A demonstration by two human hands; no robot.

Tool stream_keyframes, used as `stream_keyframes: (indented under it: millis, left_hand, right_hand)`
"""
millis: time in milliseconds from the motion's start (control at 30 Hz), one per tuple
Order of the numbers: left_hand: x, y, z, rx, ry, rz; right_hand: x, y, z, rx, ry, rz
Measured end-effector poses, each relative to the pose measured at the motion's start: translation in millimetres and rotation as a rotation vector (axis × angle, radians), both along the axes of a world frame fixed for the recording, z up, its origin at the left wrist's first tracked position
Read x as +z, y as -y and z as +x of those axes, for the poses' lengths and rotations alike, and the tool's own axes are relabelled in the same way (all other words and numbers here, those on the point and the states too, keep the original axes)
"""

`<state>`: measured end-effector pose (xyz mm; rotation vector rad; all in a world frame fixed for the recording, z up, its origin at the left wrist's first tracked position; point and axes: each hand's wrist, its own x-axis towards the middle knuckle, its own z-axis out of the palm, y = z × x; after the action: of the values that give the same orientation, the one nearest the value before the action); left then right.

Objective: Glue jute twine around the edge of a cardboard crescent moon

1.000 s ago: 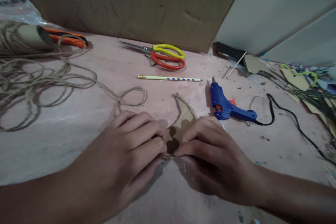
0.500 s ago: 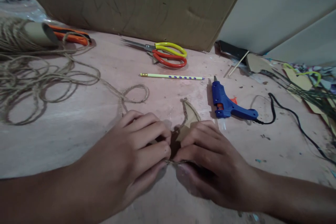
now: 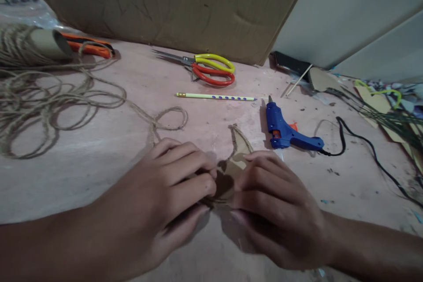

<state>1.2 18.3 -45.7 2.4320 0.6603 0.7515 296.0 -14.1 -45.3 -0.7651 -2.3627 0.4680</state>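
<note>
A brown cardboard cutout (image 3: 238, 161) with a pointed, curved tip lies between my hands, low in the middle of the view. Jute twine (image 3: 244, 137) runs along its edges at the tip, and more twine shows along the near edge. My left hand (image 3: 175, 189) grips the cutout's left side, fingers curled over it and thumb at the near edge. On the other side, my right hand (image 3: 271, 202) pinches the cutout and the twine at the near edge. Both hands cover much of the cutout.
Loose twine (image 3: 49, 97) and its roll (image 3: 29, 46) lie left, beside an orange cutter (image 3: 92, 47). Scissors (image 3: 211, 68) and a pencil (image 3: 216, 96) lie beyond my hands. A blue glue gun (image 3: 284, 130) with a black cord (image 3: 373, 150) sits right. Cardboard (image 3: 172, 4) stands behind.
My right hand has shifted slightly right along the near edge, exposing more of the cutout between my hands. My left hand stays nearly in place, still gripping.
</note>
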Motion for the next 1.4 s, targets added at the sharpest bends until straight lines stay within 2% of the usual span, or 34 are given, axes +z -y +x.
stream_keyframes:
  millis: [167,333,600,867,1100,1233,1400]
  left_hand:
    - [-1.9,0,-10,-0.006,0.044,0.063]
    - [-6.5,-1,-14,-0.038,0.049,0.075]
    - [-2.7,-5,-8,-0.129,0.035,0.062]
    - [-2.9,-3,-11,-0.132,-0.001,0.072]
    - [-0.3,-4,-12,-0.132,0.015,0.012]
    - [3.3,-4,-14,-0.102,0.051,-0.011]
    - [-0.6,-6,-14,-0.107,0.018,0.007]
  right_hand:
    - [-0.8,5,3,0.012,0.034,0.108]
    - [-2.1,2,3,-0.001,0.049,0.109]
    - [-4.1,5,-1,-0.025,0.036,0.158]
    - [-7.8,7,-5,-0.047,0.066,0.237]
    - [-4.9,1,1,-0.016,-0.017,0.136]
    - [-4.3,0,3,0.002,-0.001,0.106]
    - [-3.5,0,5,0.013,0.044,0.082]
